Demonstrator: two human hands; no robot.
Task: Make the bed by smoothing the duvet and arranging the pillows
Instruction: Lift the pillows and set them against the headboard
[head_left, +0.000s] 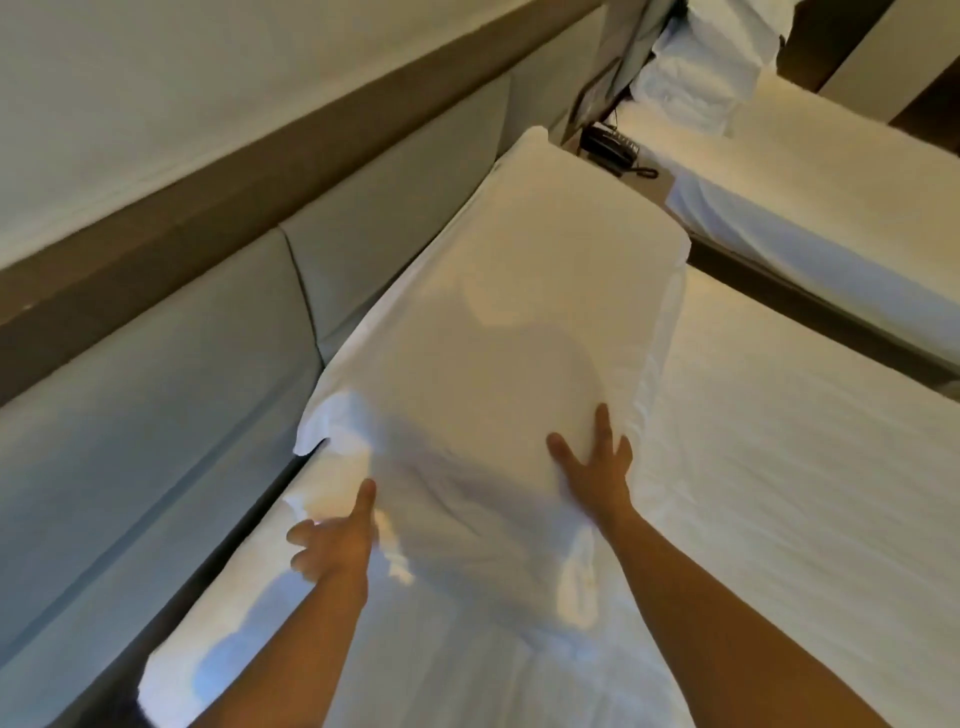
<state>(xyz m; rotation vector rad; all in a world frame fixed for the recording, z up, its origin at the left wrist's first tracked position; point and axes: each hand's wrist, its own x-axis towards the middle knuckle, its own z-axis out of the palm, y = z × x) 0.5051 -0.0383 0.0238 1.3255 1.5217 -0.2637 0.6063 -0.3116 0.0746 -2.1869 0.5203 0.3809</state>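
A long white pillow (498, 332) lies along the head of the bed, against the padded grey headboard (171, 374). My right hand (597, 467) rests flat on its near end with fingers spread. At the pillow's near left corner my left hand (332, 540) has its thumb up against the fabric and its fingers apart; I cannot tell whether it grips the cloth. The white duvet (779, 493) covers the bed to the right of the pillow and looks mostly flat with light creases. A second white pillow end (218, 639) lies below my left arm.
A brown wall band (208, 208) runs above the headboard. Beyond the pillow a bedside table holds a black telephone (610, 145). A second bed (810, 197) with white sheets and a heap of white bedding (711, 67) stands at the upper right, across a dark gap.
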